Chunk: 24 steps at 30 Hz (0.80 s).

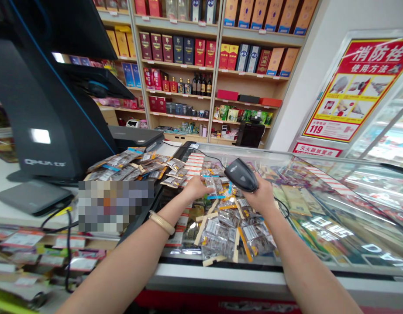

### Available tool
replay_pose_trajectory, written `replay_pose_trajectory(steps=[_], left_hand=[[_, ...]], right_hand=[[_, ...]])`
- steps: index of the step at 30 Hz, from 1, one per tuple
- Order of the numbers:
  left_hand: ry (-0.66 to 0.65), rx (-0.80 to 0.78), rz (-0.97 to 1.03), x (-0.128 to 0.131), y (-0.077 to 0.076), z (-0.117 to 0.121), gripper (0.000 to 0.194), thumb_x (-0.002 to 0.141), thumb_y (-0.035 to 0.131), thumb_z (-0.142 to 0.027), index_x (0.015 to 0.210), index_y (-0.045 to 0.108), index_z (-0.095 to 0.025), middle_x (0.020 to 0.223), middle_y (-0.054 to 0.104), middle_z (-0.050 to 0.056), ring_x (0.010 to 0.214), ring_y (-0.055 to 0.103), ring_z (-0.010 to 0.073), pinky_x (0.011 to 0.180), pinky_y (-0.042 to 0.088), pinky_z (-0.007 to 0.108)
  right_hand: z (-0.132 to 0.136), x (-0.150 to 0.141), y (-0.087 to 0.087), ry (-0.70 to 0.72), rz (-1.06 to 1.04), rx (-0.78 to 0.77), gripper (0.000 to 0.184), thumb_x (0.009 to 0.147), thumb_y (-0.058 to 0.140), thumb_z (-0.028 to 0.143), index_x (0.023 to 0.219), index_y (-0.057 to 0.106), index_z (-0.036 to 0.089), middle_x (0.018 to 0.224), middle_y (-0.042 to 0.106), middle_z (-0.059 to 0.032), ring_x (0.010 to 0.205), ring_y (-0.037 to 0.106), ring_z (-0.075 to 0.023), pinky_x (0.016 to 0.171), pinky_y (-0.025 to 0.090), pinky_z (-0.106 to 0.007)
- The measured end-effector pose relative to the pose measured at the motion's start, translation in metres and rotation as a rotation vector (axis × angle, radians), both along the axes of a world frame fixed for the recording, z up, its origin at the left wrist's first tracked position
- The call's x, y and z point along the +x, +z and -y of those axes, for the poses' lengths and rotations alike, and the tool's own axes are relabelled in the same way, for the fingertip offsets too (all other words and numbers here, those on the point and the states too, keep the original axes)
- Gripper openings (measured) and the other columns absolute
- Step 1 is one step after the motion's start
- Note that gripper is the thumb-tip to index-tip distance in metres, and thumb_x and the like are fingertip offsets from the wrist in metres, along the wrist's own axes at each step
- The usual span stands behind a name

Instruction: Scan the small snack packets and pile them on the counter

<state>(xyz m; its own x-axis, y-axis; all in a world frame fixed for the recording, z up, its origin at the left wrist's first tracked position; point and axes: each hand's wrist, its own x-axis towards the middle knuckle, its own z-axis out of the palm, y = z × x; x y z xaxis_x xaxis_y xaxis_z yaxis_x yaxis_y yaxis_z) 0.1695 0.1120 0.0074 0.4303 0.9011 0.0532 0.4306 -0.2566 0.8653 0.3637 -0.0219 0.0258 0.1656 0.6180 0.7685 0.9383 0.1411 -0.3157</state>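
Observation:
My right hand is closed round a black handheld barcode scanner, held over a glass counter top. Its cable runs off behind the hand. My left hand pinches a small clear snack packet just left of the scanner's nose. Below both hands lies a loose heap of similar small packets with orange and cream edges. A second heap of packets lies further left, by the register. A tan band sits on my left wrist.
A black point-of-sale terminal stands at the left with a flat black device at its foot. Shelves of boxed goods and bottles fill the back wall. A red fire-hydrant poster hangs at the right.

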Motion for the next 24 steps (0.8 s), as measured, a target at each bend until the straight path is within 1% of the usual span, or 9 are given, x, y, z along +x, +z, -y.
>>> replay_pose_trajectory(steps=[2,4,7,8,10,14,19,21,24], left_hand=[[-0.094,-0.045,0.032,-0.001,0.002,0.001,0.026,0.059,0.075,-0.029,0.057,0.052,-0.019,0.048,0.049,-0.006,0.046,0.044,0.011,0.048,0.029,0.024],[-0.122,-0.013,0.087,-0.003,0.009,0.005,0.024,0.063,0.07,-0.027,0.054,0.05,-0.018,0.046,0.044,-0.007,0.045,0.038,0.009,0.048,0.026,0.023],[-0.05,0.163,0.202,-0.003,0.021,0.011,0.018,0.063,0.067,-0.024,0.059,0.05,-0.018,0.048,0.042,-0.008,0.048,0.039,0.009,0.05,0.028,0.023],[-0.022,0.222,0.217,-0.002,0.025,0.012,0.018,0.064,0.066,-0.023,0.06,0.05,-0.019,0.049,0.042,-0.008,0.049,0.04,0.0092,0.051,0.028,0.023],[0.012,0.29,0.209,-0.001,0.028,0.015,0.017,0.065,0.064,-0.024,0.061,0.048,-0.019,0.048,0.041,-0.008,0.049,0.04,0.0095,0.052,0.028,0.023],[0.004,0.351,0.142,0.001,0.028,0.018,0.021,0.066,0.064,-0.025,0.06,0.045,-0.021,0.048,0.042,-0.008,0.049,0.041,0.0105,0.053,0.029,0.024],[0.014,0.378,0.067,0.002,0.025,0.02,0.022,0.068,0.064,-0.022,0.059,0.044,-0.021,0.048,0.045,-0.007,0.05,0.043,0.0113,0.053,0.029,0.025],[0.013,0.382,0.068,0.002,0.024,0.018,0.019,0.069,0.064,-0.022,0.061,0.047,-0.02,0.05,0.046,-0.006,0.052,0.045,0.0119,0.054,0.031,0.025],[0.042,0.39,0.112,0.001,0.025,0.014,0.011,0.07,0.062,-0.023,0.066,0.053,-0.019,0.059,0.054,-0.003,0.058,0.05,0.0138,0.059,0.036,0.025]], right_hand=[[0.0,0.001,0.0,-0.002,0.015,0.004,0.023,0.074,0.058,0.04,0.085,0.065,0.022,0.073,0.07,-0.0061,0.071,0.067,-0.0257,0.064,0.048,-0.031],[0.0,0.002,-0.001,-0.004,0.029,0.003,0.022,0.074,0.059,0.041,0.083,0.065,0.022,0.07,0.069,-0.0055,0.069,0.067,-0.0252,0.063,0.047,-0.031],[0.0,0.002,-0.001,0.029,0.03,0.001,0.023,0.074,0.059,0.04,0.086,0.066,0.022,0.071,0.07,-0.0052,0.068,0.068,-0.0246,0.062,0.048,-0.03],[0.0,0.002,-0.001,0.05,0.026,-0.001,0.023,0.074,0.06,0.039,0.088,0.066,0.022,0.072,0.071,-0.0054,0.068,0.068,-0.0245,0.062,0.048,-0.03],[0.0,0.0,0.0,0.103,0.017,-0.016,0.026,0.073,0.061,0.038,0.092,0.067,0.021,0.077,0.072,-0.006,0.07,0.068,-0.0244,0.063,0.05,-0.031],[0.001,-0.003,0.002,0.195,0.019,-0.088,0.031,0.073,0.061,0.031,0.102,0.067,0.021,0.094,0.074,-0.0075,0.083,0.07,-0.0248,0.073,0.053,-0.032],[0.0,-0.003,0.003,0.212,0.032,-0.142,0.038,0.074,0.06,0.028,0.111,0.066,0.022,0.103,0.074,-0.008,0.094,0.069,-0.0263,0.078,0.053,-0.033],[0.0,-0.002,0.002,0.221,0.018,-0.144,0.038,0.074,0.061,0.028,0.111,0.065,0.022,0.104,0.073,-0.0082,0.094,0.069,-0.0262,0.079,0.053,-0.033],[0.0,-0.001,0.001,0.21,0.008,-0.134,0.034,0.073,0.062,0.03,0.105,0.067,0.021,0.097,0.074,-0.0079,0.087,0.07,-0.0258,0.077,0.053,-0.033]])
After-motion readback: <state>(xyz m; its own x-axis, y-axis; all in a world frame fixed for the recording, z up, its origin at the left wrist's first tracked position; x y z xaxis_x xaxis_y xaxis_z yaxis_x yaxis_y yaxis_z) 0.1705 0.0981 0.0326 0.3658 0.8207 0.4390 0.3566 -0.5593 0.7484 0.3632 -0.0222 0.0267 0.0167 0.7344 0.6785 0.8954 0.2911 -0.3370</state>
